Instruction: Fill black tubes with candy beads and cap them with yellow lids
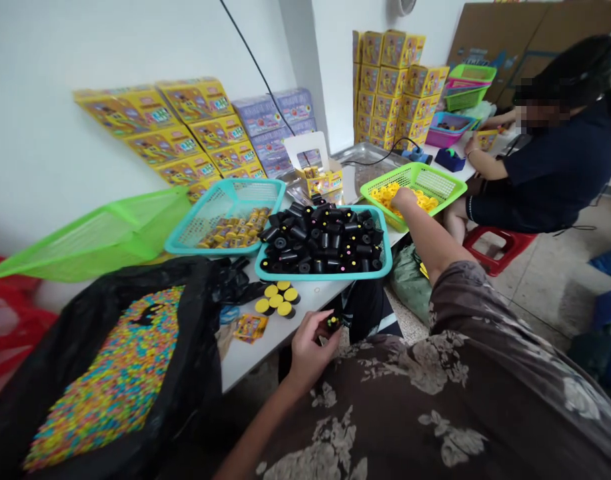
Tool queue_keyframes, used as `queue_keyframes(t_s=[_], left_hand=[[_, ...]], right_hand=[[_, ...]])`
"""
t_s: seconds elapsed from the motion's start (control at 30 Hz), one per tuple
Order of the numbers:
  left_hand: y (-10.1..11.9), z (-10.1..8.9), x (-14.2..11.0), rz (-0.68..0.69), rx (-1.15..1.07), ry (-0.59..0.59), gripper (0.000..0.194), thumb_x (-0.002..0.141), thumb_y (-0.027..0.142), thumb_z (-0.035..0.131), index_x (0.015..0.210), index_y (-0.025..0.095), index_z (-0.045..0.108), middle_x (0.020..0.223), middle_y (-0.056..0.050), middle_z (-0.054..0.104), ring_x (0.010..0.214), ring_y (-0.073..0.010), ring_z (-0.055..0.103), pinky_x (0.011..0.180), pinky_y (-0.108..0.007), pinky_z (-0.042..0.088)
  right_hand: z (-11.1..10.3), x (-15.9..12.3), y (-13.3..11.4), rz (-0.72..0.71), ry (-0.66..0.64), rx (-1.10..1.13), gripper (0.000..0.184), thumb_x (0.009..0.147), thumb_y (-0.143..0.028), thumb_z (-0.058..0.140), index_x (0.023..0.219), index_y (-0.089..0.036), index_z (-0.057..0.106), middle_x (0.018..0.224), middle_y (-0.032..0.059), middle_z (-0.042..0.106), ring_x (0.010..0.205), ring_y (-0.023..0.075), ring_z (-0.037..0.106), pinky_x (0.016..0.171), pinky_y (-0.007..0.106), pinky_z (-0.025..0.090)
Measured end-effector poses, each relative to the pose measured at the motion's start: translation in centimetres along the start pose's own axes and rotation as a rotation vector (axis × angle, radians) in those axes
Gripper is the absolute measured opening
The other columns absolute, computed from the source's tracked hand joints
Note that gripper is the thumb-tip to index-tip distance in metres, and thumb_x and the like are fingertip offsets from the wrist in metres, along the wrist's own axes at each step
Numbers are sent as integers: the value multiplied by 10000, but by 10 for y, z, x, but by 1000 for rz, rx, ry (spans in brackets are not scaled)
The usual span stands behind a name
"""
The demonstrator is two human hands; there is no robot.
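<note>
Small black tube pinched in left hand just off bench edge; right hand among yellow caps in green basket, closure unseen. Tube liable to be dropped floorward if pinch slips.

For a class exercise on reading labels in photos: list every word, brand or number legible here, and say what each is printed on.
No text is legible. The yellow cartons against the wall, the stacked yellow cartons, the lilac boxes and the small printed packet on the table all bear print, but it is too small or blurred to read.
</note>
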State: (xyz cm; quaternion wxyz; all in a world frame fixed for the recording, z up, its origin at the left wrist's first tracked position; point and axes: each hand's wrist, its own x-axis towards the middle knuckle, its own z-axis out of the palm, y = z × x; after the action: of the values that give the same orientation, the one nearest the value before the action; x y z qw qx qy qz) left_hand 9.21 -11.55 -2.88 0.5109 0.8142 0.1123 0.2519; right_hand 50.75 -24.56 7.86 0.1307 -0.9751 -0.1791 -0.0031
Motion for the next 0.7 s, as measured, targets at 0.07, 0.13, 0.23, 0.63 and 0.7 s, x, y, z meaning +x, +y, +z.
queue_keyframes(t_s=[0.07,0.13,0.23,0.63,0.7], left_hand=[[-1,2,-3,-34,-15,-8,290,834,362,748,1073,200,719,879,-2,641,609,-102,629,559,-225,565],[-2,3,-6,-61,-28,-13,291,820,366,757,1053,197,716,885,-7,663,606,-104,630,549,-225,558],[-3,4,-10,-85,-33,-16,294,803,362,770,1035,192,712,830,1,686,590,-100,616,538,-216,536],[-14,8,-14,-150,-104,102,352,776,331,830,1052,161,694,773,-3,669,656,-114,598,597,-225,487],[-17,12,-14,-114,-102,98,330,791,296,820,1065,163,693,793,-6,671,667,-114,601,602,-228,486]], right_hand=[[-2,-2,-2,118,-6,19,367,883,-340,765,1091,-40,726,1009,206,740,953,258,709,861,351,571],[-6,-7,-5,182,-4,66,397,911,-372,747,1083,-16,713,994,197,734,960,240,702,880,341,563],[-14,-17,-12,184,27,165,458,966,-490,668,992,-35,713,922,164,721,925,218,692,881,344,552],[-10,-107,-5,42,419,846,340,986,-473,556,1014,-165,699,1016,163,752,833,226,754,649,387,529],[15,-167,-12,-117,315,1090,295,840,-526,729,820,-246,639,866,79,731,637,183,677,542,357,519]])
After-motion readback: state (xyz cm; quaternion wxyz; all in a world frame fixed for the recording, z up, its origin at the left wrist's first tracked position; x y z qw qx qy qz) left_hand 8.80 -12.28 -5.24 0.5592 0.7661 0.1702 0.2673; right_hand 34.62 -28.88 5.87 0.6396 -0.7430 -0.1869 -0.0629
